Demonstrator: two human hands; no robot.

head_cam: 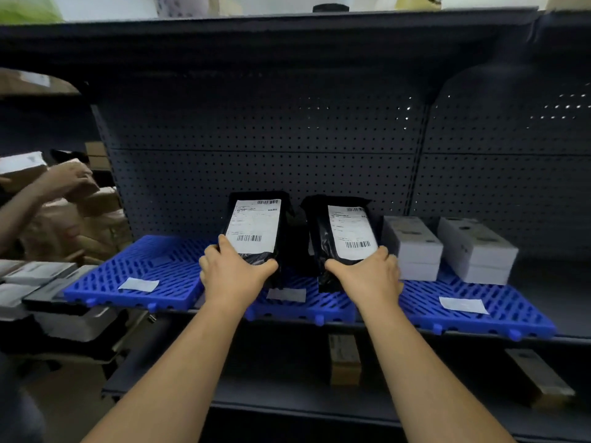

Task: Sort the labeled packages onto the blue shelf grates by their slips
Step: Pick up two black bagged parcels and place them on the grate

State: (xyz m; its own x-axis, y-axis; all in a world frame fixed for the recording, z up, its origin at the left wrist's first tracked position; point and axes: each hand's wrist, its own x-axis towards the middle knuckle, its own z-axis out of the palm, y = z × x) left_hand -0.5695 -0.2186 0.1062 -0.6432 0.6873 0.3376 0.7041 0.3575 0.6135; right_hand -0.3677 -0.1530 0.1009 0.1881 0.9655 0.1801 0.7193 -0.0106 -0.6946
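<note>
- A dark metal shelving unit (287,129) with a perforated back panel fills the view, with one shelf board overhead and another lower down
- Three blue shelf grates sit side by side on the middle shelf – the left grate (144,266), the middle grate (307,305) and the right grate (499,311)
- Each grate carries a small paper slip near its front edge: a left slip (138,284), a middle slip (286,294) and a right slip (463,305)
- Two grey-white boxes (447,247) rest on the right grate, just beside each other
- Two black packages with white barcode labels stand tilted back over the middle grate – the left package (256,228) and the right package (345,238), near each other but apart
- The left hand (233,273) grips the lower end of the left package, fingers curled around its edge
- The right hand (371,273) grips the lower end of the right package, fingers wrapped and pressed together
- At far left, another person's hand (68,179) reaches among brown parcels (92,215)
</note>
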